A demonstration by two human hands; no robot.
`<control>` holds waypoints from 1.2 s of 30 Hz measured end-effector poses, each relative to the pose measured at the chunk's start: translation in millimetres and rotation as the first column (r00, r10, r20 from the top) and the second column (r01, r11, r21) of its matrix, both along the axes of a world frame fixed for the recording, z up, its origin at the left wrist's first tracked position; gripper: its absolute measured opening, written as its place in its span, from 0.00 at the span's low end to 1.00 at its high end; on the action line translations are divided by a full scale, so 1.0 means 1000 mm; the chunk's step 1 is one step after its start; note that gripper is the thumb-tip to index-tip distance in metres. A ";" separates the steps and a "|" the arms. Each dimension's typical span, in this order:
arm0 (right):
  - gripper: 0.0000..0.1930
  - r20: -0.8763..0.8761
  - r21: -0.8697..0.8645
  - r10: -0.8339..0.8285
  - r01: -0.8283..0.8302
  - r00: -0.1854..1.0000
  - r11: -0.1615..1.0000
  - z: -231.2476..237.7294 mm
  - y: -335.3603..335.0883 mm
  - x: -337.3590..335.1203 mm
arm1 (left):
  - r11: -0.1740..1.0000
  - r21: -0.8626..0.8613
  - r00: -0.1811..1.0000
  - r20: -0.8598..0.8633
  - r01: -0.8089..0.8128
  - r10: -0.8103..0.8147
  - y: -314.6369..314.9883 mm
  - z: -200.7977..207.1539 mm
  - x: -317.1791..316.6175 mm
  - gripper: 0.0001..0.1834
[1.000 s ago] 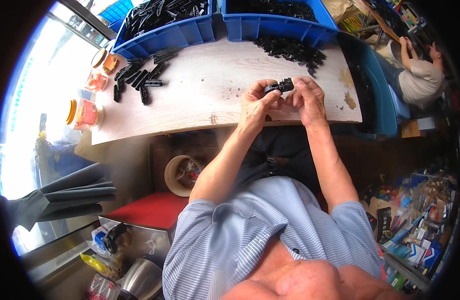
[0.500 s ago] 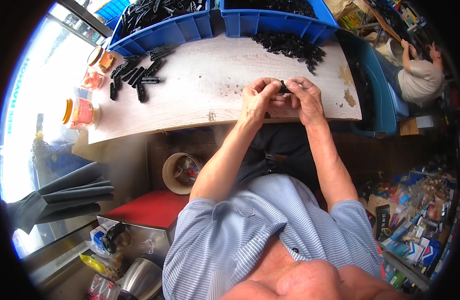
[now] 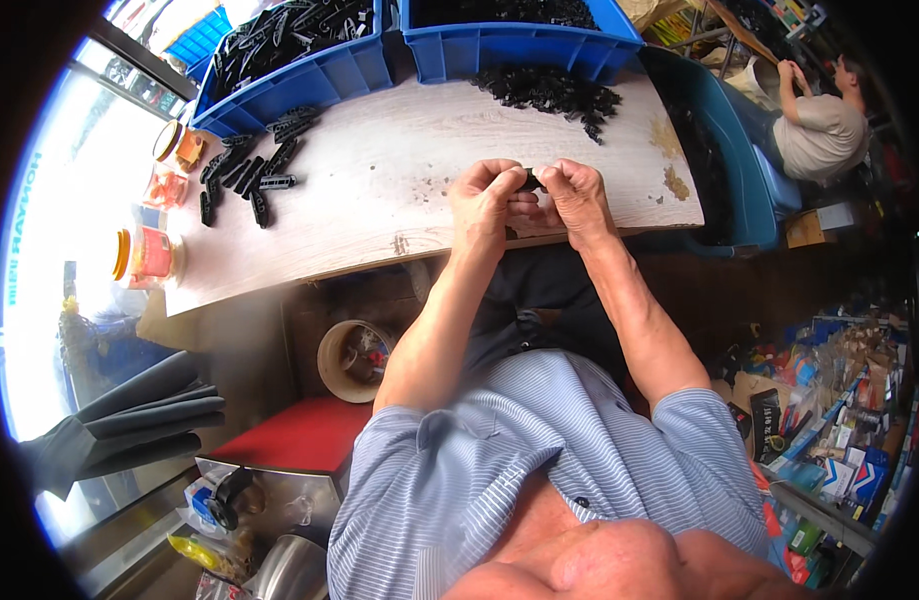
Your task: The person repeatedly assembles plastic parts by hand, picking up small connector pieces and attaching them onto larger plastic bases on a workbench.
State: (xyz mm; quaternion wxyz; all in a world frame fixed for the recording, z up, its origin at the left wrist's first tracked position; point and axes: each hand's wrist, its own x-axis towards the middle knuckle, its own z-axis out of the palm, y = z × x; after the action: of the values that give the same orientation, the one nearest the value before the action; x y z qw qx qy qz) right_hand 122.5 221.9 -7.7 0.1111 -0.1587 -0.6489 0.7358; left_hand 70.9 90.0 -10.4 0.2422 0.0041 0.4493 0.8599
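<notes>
Close together above the table's near edge, my two hands pinch one small black plastic part (image 3: 530,180). My left hand (image 3: 484,200) has thumb and fingers closed on its left end. Opposite it, my right hand (image 3: 576,198) grips the right end between thumb and fingers. Much of the part is covered by the fingertips, so its exact kind cannot be made out. Beyond my hands lies a heap of small black plastic pieces (image 3: 544,98). Several long black plastic pieces (image 3: 247,175) are strewn on the table's left side.
A blue bin (image 3: 309,92) of long black pieces and a second blue bin (image 3: 509,52) line the wooden table's (image 3: 379,150) far edge. Jars (image 3: 147,255) stand at left. A teal tub (image 3: 749,190) adjoins the right edge; another person (image 3: 824,130) sits beyond. A bucket (image 3: 331,365) is below.
The whole view has shifted slightly, with the table and bins appearing further left. Both hands keep their pinch on the small black part.
</notes>
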 end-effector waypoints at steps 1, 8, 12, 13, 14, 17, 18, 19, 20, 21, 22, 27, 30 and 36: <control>0.16 0.004 -0.006 0.014 -0.014 1.000 1.000 -0.001 -0.003 0.002 | 1.000 0.001 1.000 0.001 0.018 -0.018 0.000 0.001 0.000 0.07; 0.15 -0.068 0.024 -0.116 0.118 0.991 0.993 -0.003 0.000 0.004 | 0.996 0.053 0.996 -0.042 0.074 -0.072 0.003 -0.001 0.000 0.08; 0.12 -0.087 -0.115 -0.071 0.060 0.994 0.992 0.001 0.002 0.006 | 0.970 -0.240 0.919 -0.390 -0.041 -0.058 -0.015 -0.012 0.005 0.16; 0.11 -0.102 -0.179 -0.053 0.034 0.993 0.983 0.003 0.003 0.008 | 0.914 -0.283 0.769 -0.638 -0.290 0.046 -0.026 -0.022 -0.004 0.17; 0.11 -0.091 -0.209 -0.066 0.045 0.994 0.977 0.000 0.016 0.011 | 0.825 -0.497 0.876 -0.482 -0.267 -0.006 -0.042 -0.012 -0.010 0.16; 0.13 -0.001 -0.237 -0.198 0.192 0.980 0.952 0.004 0.040 0.013 | 0.285 -0.282 0.263 -0.959 -0.916 -0.104 -0.105 -0.011 -0.080 0.18; 0.13 0.002 -0.239 -0.256 0.249 0.967 0.939 0.004 0.057 0.011 | 0.107 -0.289 0.261 -0.941 -0.951 -0.215 -0.132 -0.010 -0.105 0.17; 0.14 0.008 -0.237 -0.316 0.309 0.949 0.921 0.007 0.074 0.010 | -0.070 -0.271 0.279 -0.906 -0.960 -0.318 -0.153 -0.011 -0.126 0.16; 0.14 0.013 -0.265 -0.393 0.382 0.919 0.885 0.015 0.093 0.010 | -0.184 -0.324 0.371 -0.845 -0.928 -0.385 -0.162 -0.009 -0.138 0.16; 0.16 0.020 -0.291 -0.472 0.456 0.882 0.841 0.025 0.109 0.010 | -0.295 -0.362 0.462 -0.771 -0.884 -0.438 -0.169 -0.007 -0.149 0.15; 0.17 0.018 -0.294 -0.539 0.520 0.842 0.802 0.034 0.117 0.005 | -0.326 -0.334 0.457 -0.761 -0.885 -0.461 -0.188 -0.014 -0.165 0.14; 0.18 0.059 -0.112 -0.632 0.634 0.773 0.765 0.034 0.137 0.003 | -0.136 -0.323 0.343 -0.768 -0.937 -0.541 -0.199 -0.029 -0.184 0.17; 0.15 0.153 -0.030 -0.556 0.566 0.817 0.824 0.026 0.128 0.002 | -0.049 -0.380 0.342 -0.759 -0.924 -0.554 -0.185 -0.025 -0.176 0.22; 0.14 0.350 0.262 -0.358 0.276 0.865 0.925 0.012 0.114 -0.019 | 0.046 -0.415 0.308 -0.741 -0.909 -0.596 -0.178 -0.021 -0.171 0.24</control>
State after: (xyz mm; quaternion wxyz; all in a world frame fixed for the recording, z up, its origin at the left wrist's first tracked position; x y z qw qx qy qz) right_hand 103.2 336.3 4.3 0.1146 -0.3954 -0.6943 0.5903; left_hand -100.4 -88.4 -31.9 -0.2878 0.2465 0.9163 0.1296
